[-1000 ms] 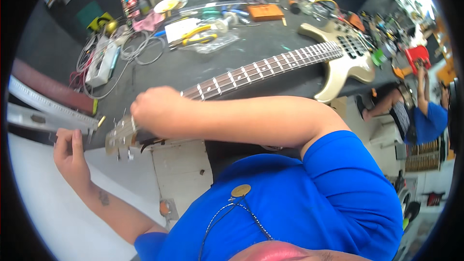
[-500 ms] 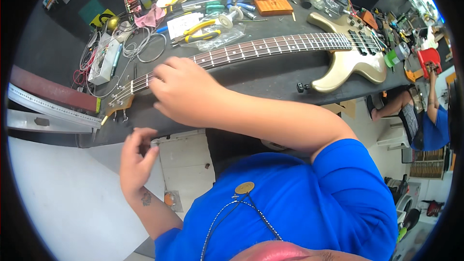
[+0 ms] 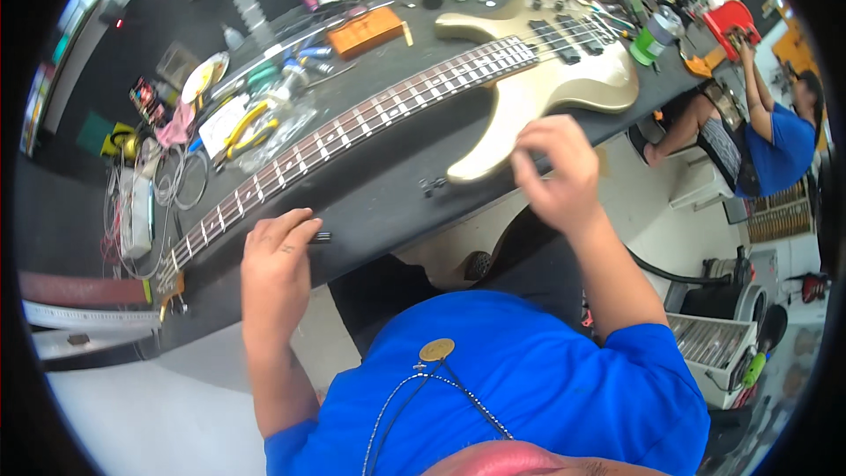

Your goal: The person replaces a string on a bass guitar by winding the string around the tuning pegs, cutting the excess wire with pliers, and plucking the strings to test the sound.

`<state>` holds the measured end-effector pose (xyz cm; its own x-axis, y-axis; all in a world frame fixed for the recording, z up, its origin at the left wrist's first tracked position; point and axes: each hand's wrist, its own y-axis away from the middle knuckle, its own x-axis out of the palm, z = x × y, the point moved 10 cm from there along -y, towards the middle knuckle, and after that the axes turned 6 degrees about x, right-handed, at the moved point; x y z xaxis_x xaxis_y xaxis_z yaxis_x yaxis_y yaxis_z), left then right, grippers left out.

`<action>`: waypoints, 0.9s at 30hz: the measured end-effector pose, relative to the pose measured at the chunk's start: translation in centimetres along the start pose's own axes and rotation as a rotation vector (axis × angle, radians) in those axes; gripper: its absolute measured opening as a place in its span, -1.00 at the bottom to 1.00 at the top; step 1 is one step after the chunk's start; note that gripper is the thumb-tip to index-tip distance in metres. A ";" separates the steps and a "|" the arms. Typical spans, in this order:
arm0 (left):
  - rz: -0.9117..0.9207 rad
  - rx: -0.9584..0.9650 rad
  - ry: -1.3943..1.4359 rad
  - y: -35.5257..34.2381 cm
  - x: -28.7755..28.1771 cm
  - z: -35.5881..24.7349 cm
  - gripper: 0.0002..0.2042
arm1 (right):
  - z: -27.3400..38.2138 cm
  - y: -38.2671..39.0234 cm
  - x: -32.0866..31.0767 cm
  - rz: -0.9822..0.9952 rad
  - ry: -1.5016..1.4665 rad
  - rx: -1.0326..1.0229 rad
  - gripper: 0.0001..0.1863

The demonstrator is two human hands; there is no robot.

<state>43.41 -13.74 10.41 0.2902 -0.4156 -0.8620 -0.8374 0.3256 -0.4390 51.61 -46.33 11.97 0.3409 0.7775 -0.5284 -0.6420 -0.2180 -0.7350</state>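
A bass guitar (image 3: 573, 79) with a pale gold body lies face up across the dark workbench, its neck (image 3: 352, 128) running down to the headstock (image 3: 169, 286) at the left. Over the bench's front edge, below the neck, my left hand (image 3: 278, 256) is closed around a small dark piece (image 3: 322, 236) with a shiny end; its kind I cannot make out. My right hand (image 3: 560, 172) hovers by the body's lower horn, fingers curled and thumb apart, with nothing seen in it. A small black clip-like part (image 3: 432, 187) rests on the bench beside that horn.
Behind the neck lie yellow-handled pliers (image 3: 247, 128), a wooden block (image 3: 366, 31) and coiled cables (image 3: 181, 181). A green-labelled bottle (image 3: 656, 35) stands right of the body. Steel rulers (image 3: 88, 317) lie at the far left. Another person (image 3: 775, 141) sits at the right.
My right hand has left the neck near the headstock and swung right to the body. My left hand has risen slightly to the bench edge. The view has turned rightward.
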 end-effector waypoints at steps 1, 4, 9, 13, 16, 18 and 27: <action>-0.049 0.036 -0.056 -0.6 1.6 -0.4 -0.58 | -2.8 0.0 -1.6 -0.068 0.064 0.059 -0.81; -0.066 0.045 -0.217 -1.4 5.6 -1.9 -0.55 | -10.2 0.2 -4.0 -0.093 0.231 0.264 -0.66; -0.086 -0.084 -0.217 -1.2 5.6 0.0 -0.61 | -14.7 -4.9 -3.3 0.040 0.363 0.145 -0.50; -0.036 -0.146 -0.186 -1.9 6.0 0.3 -0.63 | -19.1 -8.0 -0.4 0.155 0.301 0.167 -0.49; -0.035 -0.165 -0.176 -1.9 6.1 0.5 -0.64 | -20.6 -8.8 0.9 0.132 0.259 0.222 -0.53; -0.026 -0.168 -0.185 -1.9 6.0 0.6 -0.63 | -19.9 -8.7 1.3 0.096 0.446 0.180 -0.58; 0.018 -0.186 -0.165 -2.2 6.5 0.7 -0.65 | -20.0 -8.6 -0.9 -0.085 0.264 0.168 -0.81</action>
<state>47.45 -16.52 5.59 0.3337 -0.2618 -0.9056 -0.9095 0.1631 -0.3823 70.59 -56.96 10.30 0.5503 0.6043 -0.5763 -0.7005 -0.0416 -0.7125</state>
